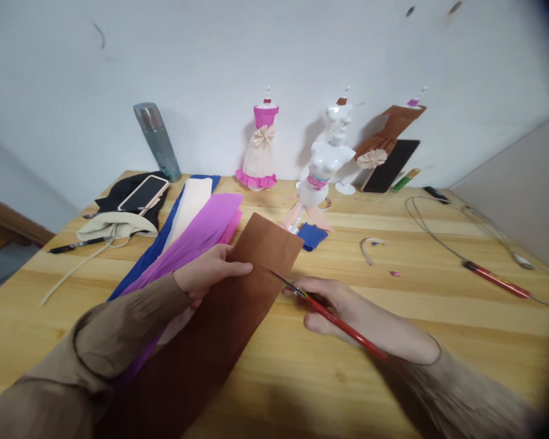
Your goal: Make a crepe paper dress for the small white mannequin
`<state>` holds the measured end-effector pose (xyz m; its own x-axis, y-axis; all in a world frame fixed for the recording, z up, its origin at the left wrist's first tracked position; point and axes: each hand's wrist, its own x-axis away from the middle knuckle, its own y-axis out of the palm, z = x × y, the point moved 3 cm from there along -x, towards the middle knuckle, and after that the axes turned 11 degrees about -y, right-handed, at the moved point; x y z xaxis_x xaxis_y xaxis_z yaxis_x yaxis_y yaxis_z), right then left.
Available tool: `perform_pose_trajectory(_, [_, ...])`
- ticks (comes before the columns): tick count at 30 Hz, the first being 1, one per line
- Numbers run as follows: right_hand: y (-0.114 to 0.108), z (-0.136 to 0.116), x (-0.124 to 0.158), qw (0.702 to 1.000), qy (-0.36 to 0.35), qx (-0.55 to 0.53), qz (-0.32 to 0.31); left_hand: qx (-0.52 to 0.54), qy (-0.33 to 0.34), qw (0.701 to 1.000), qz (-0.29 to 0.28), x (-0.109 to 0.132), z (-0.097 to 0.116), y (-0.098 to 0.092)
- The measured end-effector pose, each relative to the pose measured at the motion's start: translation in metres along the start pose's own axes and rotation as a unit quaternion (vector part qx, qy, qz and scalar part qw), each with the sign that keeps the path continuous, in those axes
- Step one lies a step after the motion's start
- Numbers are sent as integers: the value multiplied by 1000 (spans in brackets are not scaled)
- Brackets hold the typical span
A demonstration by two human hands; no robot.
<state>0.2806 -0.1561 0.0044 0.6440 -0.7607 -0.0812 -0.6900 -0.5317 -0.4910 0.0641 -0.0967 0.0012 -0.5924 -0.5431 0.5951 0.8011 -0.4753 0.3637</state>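
A long strip of brown crepe paper (238, 311) slants from near my body up to the middle of the table. My left hand (208, 268) pinches its left edge, thumb on top and fingers hidden underneath. Closed round a pair of red-handled scissors (343, 326), my right hand (329, 299) is at the strip's right side. The scissor blades reach over the paper, close to my left thumb; whether they have cut into it is hard to see. Purple crepe paper (201, 231), a cream sheet (190, 201) and a blue sheet (141, 274) lie left of the strip.
Along the wall stand a bare white mannequin (327, 155), one in a pink-and-cream dress (263, 149) and one in brown (405, 119). A bottle (158, 143), a phone (144, 194) and a drawstring pouch (119, 225) are at left. A red corded tool (496, 280) lies right.
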Motion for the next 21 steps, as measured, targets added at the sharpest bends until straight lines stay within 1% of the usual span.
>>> perform_pose_trajectory(8, [0,0,0,1000,-5,-3,10,-1,-3,1000,9,-1,0,-2])
perform_pose_trajectory(16, [2,11,3,1000,-3,-19,16,-1,-6,1000,10,-1,-1,-2])
perform_pose_trajectory(21, [4,16,5,999,15,-34,9,5,-10,1000,-1,-3,-2,-2])
